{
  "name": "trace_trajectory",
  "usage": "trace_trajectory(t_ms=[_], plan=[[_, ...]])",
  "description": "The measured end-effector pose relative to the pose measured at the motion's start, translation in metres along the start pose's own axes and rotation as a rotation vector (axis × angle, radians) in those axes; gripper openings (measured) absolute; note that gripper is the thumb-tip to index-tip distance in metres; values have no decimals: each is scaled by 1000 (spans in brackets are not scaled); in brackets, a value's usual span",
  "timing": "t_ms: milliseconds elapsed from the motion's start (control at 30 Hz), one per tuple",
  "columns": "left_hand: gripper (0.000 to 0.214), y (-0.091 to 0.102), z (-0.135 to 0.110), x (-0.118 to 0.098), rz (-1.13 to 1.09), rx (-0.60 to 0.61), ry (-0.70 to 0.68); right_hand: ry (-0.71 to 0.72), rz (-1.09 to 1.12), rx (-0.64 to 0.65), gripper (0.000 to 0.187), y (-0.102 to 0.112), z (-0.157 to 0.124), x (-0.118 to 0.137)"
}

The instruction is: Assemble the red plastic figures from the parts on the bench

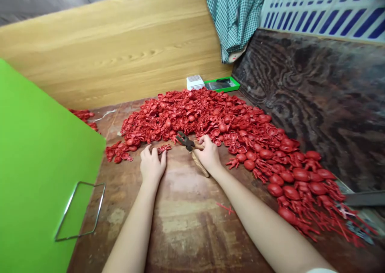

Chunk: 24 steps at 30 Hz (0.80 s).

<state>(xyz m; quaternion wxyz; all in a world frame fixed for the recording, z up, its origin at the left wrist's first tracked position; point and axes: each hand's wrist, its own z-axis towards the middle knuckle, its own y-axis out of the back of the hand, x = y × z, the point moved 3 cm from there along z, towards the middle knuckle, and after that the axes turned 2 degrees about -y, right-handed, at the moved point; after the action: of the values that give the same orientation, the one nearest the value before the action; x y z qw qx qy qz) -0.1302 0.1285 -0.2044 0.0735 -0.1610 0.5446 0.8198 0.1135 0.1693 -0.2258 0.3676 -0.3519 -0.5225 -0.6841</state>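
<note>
My right hand (208,154) is closed around one tan handle of a pair of pliers (189,144). Their dark jaws point away to the left, and the other ribbed handle slants down beside the hand. My left hand (152,164) rests on the table, thumb and forefinger at a small red plastic hand-shaped piece (165,148); the grip is partly hidden by the fingers. Just beyond both hands lies a large heap of red plastic parts (192,112), with rounded shells and hand shapes among them.
The heap runs down the right side of the wooden table (180,225). A thin red scrap (225,208) lies near my right forearm. At left stands a green panel (36,164) with a wire handle (67,209). A green tray (224,84) and white box (195,82) sit behind.
</note>
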Motion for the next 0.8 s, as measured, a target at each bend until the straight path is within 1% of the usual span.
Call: trace_trajectory(t_ms=[67, 133, 200, 300, 367, 467, 567, 700, 800], plan=[[24, -4, 1, 1, -79, 20, -38, -21, -76, -20, 23, 0, -1, -1], [26, -7, 2, 4, -169, 30, -50, -22, -143, -22, 25, 0, -1, -2], [29, -10, 3, 9, -266, 18, -30, -6, -195, -15, 25, 0, 0, -4], [29, -15, 5, 17, -439, -27, 28, 36, -245, -4, 32, 1, 0, -5], [34, -18, 7, 22, -569, -64, 64, 53, -274, -2, 34, 2, 1, -7], [46, -23, 10, 28, -746, -115, 122, 66, -321, 3, 26, 3, 1, -9], [55, -27, 12, 31, -868, -137, 176, 89, -361, -3, 17, 4, 0, -11], [50, -29, 13, 32, -942, -152, 206, 120, -387, -12, 17, 4, 0, -12], [43, -29, 14, 32, -957, -154, 222, 142, -379, 21, 12, 4, 1, -12]])
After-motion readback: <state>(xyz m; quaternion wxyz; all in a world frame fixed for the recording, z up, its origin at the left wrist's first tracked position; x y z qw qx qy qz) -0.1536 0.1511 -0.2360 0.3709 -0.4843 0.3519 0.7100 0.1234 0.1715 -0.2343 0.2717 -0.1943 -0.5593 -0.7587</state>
